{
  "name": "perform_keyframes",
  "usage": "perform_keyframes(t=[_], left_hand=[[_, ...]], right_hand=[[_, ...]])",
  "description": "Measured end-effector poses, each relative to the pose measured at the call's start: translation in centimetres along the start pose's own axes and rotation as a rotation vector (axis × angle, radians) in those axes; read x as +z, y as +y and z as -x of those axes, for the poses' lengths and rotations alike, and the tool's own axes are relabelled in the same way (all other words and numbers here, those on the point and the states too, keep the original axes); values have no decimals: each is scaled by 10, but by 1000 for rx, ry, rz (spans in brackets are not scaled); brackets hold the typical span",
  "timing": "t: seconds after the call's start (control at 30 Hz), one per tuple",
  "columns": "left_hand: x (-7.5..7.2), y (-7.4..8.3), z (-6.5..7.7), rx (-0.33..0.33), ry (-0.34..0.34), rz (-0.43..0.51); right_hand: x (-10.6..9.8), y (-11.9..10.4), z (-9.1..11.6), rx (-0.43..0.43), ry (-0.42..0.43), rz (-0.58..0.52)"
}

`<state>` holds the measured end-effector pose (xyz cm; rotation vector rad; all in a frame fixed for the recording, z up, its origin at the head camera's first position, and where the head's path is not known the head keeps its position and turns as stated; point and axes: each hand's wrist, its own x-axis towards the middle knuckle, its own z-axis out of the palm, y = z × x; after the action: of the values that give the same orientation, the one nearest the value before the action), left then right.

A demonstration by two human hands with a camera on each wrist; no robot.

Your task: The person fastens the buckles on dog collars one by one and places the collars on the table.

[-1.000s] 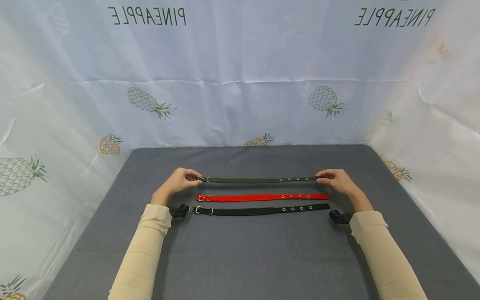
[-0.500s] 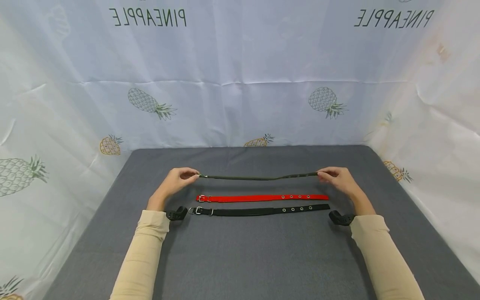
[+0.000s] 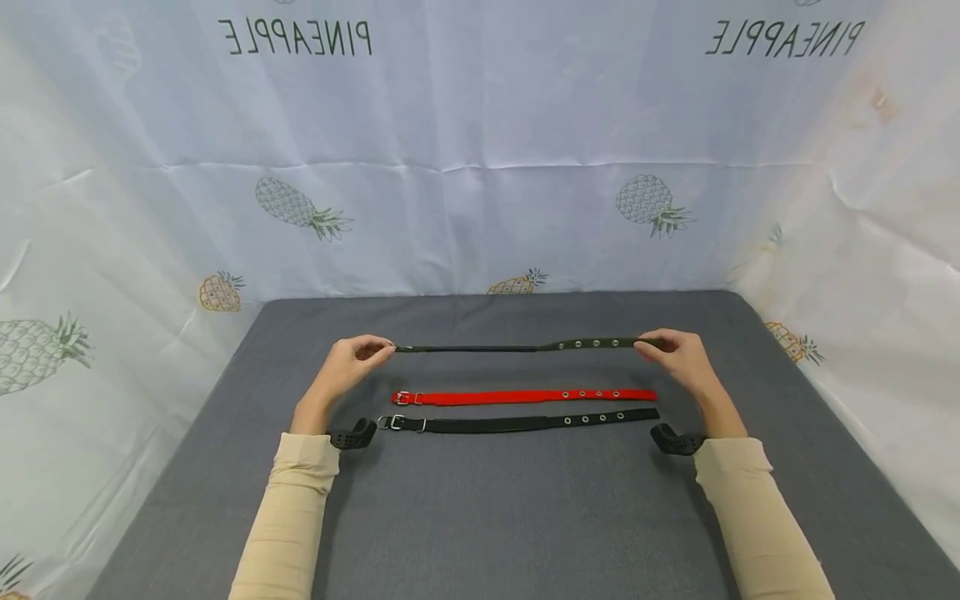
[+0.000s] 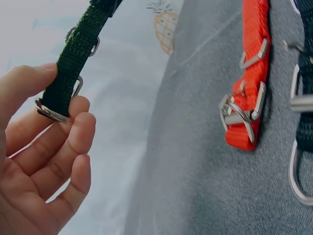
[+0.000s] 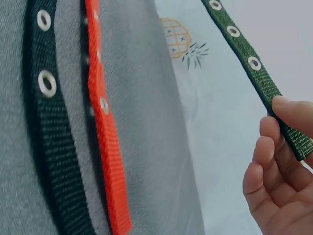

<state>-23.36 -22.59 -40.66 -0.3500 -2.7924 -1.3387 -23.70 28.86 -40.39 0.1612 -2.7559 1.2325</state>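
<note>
A dark green collar (image 3: 480, 348) with a metal buckle and eyelets is stretched between both hands, raised off the table. The left hand (image 3: 348, 367) pinches its buckle end between thumb and fingers; the left wrist view shows the green webbing (image 4: 78, 54) there, with metal rings. At the other end, the right hand (image 3: 677, 362) pinches the plain tip past the eyelets, seen in the right wrist view on the green strap (image 5: 264, 81). Nearer the person, a red collar (image 3: 487, 398) lies flat, and a black collar (image 3: 480, 424) lies just in front of it.
The grey cloth-covered table (image 3: 495, 517) stretches out around the collars. Behind it hangs a white curtain (image 3: 480, 225) printed with pineapples, which also closes in both sides. A black wrist device (image 3: 352, 435) sits at each cuff.
Both hands have lifted the green collar slightly up and away from the red one. Its strap has tilted so its middle shows edge-on. The red and black collars have stayed put.
</note>
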Motion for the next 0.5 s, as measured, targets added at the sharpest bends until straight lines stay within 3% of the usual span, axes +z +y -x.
perform_keyframes(t=[0.17, 0.5], left_hand=[[1, 3, 3, 26, 49, -56], [11, 17, 5, 32, 167, -83]], right_hand=[[2, -5, 3, -33, 36, 24], [9, -19, 7, -74, 109, 12]])
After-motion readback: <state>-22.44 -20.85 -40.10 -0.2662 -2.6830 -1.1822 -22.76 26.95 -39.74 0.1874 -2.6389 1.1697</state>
